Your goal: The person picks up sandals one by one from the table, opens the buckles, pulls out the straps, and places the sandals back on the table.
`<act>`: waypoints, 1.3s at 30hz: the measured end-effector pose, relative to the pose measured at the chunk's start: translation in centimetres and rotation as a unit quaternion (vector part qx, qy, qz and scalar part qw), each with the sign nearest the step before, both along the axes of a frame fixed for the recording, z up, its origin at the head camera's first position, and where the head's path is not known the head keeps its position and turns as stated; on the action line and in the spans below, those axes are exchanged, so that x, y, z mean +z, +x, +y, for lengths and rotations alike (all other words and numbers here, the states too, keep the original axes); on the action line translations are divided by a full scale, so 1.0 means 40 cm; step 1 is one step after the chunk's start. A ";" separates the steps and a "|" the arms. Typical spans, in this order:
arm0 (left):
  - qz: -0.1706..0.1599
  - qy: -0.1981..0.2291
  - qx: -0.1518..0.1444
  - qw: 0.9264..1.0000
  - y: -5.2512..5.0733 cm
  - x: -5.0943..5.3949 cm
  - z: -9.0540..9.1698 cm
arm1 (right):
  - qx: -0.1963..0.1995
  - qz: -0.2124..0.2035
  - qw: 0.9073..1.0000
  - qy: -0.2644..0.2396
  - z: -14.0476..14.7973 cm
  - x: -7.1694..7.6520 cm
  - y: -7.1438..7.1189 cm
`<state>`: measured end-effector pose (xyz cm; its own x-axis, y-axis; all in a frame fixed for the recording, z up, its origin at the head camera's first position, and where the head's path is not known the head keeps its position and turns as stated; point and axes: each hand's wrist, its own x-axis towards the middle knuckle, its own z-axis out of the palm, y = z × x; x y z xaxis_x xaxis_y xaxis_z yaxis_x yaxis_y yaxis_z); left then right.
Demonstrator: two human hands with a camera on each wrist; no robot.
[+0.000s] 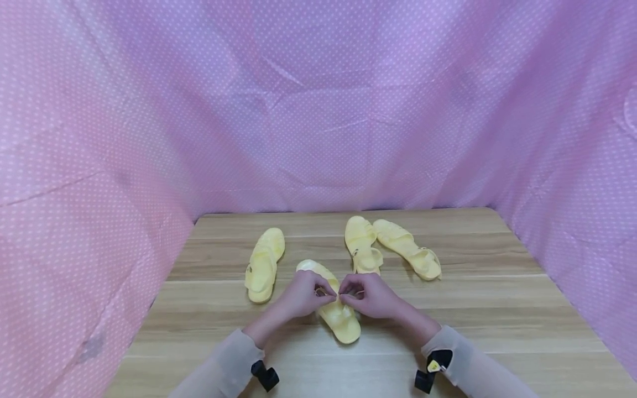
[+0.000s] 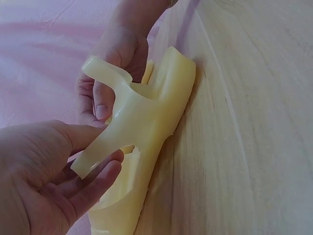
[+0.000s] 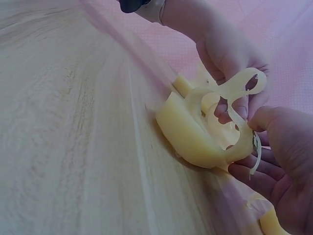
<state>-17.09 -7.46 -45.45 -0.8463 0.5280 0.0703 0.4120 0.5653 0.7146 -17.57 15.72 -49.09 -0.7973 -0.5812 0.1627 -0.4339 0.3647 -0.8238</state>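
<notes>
Yellow sandal (image 1: 346,330) sits mid-worktop (image 1: 517,342), toward the front edge, which is cut off; left hand (image 1: 304,296) pinches one part of its straps, right hand (image 1: 373,297) pinches another, both hiding the sandal's middle, fingertip contact hard to make out in the head view. Left sandal (image 1: 265,265) lies toward the left edge; rear sandal (image 1: 359,235) and angled sandal (image 1: 405,246) near the back edge, rear one's near end partly behind right hand
</notes>
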 end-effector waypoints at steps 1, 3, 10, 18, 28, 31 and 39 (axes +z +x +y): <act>0.001 0.000 0.000 1.000 0.001 -0.003 -0.002 | -0.002 -0.001 1.000 -0.001 0.000 0.000 0.001; 0.001 0.004 0.001 1.000 0.001 -0.008 -0.006 | -0.006 -0.001 1.000 0.001 0.000 -0.001 0.001; -0.014 0.010 0.007 1.000 0.005 -0.010 -0.016 | -0.009 -0.007 1.000 0.005 -0.002 0.002 0.003; -0.004 0.016 -0.004 1.000 -0.004 -0.007 0.000 | -0.003 -0.011 1.000 -0.004 -0.003 0.007 0.004; 0.000 0.013 0.001 1.000 0.004 -0.015 -0.013 | -0.003 -0.015 1.000 -0.005 -0.004 0.006 0.004; -0.005 0.012 0.008 1.000 0.006 -0.018 -0.020 | -0.005 -0.013 1.000 -0.003 -0.004 0.007 0.004; 0.027 0.005 0.004 1.000 0.001 -0.014 -0.012 | -0.002 -0.008 1.000 -0.006 -0.005 0.006 0.006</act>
